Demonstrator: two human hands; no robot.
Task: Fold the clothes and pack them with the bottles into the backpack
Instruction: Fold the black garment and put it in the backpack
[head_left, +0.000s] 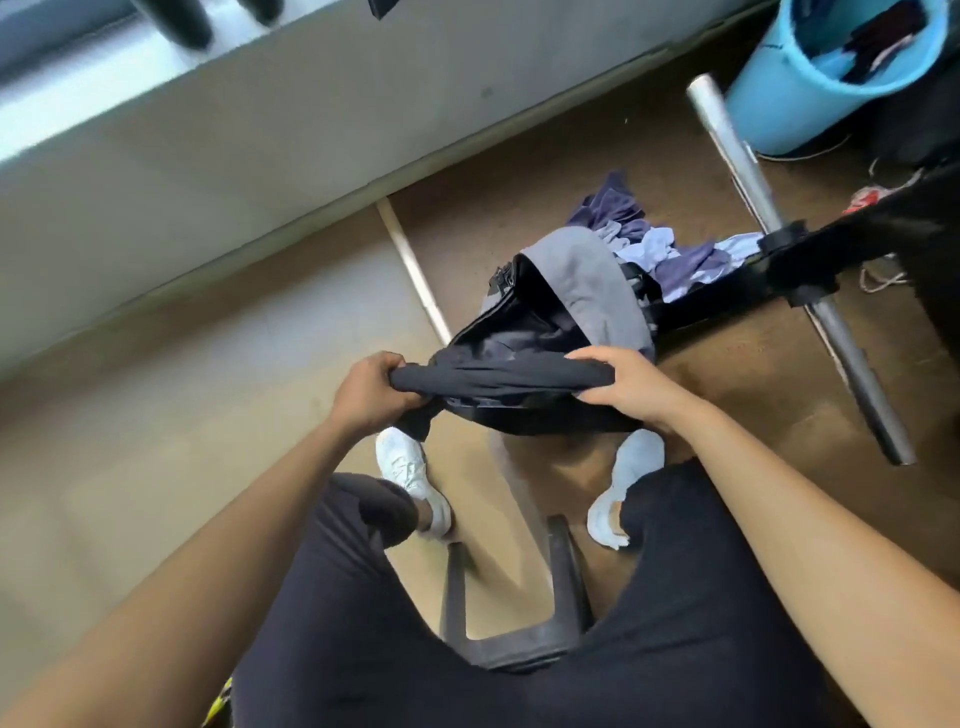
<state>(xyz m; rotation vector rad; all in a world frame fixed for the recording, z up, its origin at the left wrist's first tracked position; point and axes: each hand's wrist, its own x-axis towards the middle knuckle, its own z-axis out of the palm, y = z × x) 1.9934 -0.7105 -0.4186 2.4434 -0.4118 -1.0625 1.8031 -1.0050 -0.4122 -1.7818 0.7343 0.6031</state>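
Brown floor (545, 171) is lying under an open grey-and-black backpack (576, 291); above its near edge, left hand (371, 397) and right hand (631, 384) are each grasping a rolled dark garment (498, 376).

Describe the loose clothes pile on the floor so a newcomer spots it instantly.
Find the grey and black backpack open on the brown floor. The clothes pile lies just beyond it. It is crumpled purple and pale-blue cloth, unlike the dark garment that the left hand and right hand grip.
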